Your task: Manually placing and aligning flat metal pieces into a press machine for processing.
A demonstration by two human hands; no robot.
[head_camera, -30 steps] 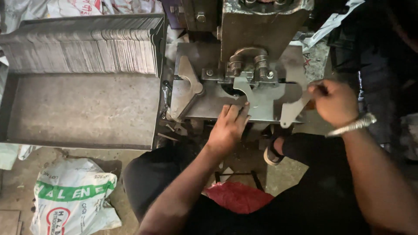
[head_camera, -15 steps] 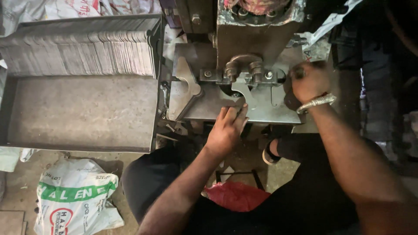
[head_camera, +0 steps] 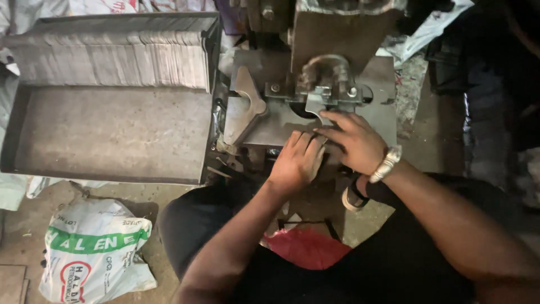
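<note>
Fingers of your left hand lie flat and close together, pressing down on the metal blank at the front edge of the press bed; they grip nothing, only pin it. Your right hand reaches over them with its fingers spread and extended, the tips touching the same plate just below the clamp and die (whether anything is pinched beneath that palm, you cannot tell from here). The blank sits on the bed, its curved cut-out against the die, under both hands.

To do this well, keep the pressure flat and even so the plate seats against the die without tilting, and keep your fingertips on the near side of the tooling, well short of the ram above it. Mind your bracelet near the bed's edge.

Left of the machine, a shallow steel tray holds a row of thin sheets standing on edge along its far wall, its floor otherwise bare. You sit low at the machine; a printed white sack lies on the dusty concrete floor by your left knee, and a red cloth shows between your legs.
</note>
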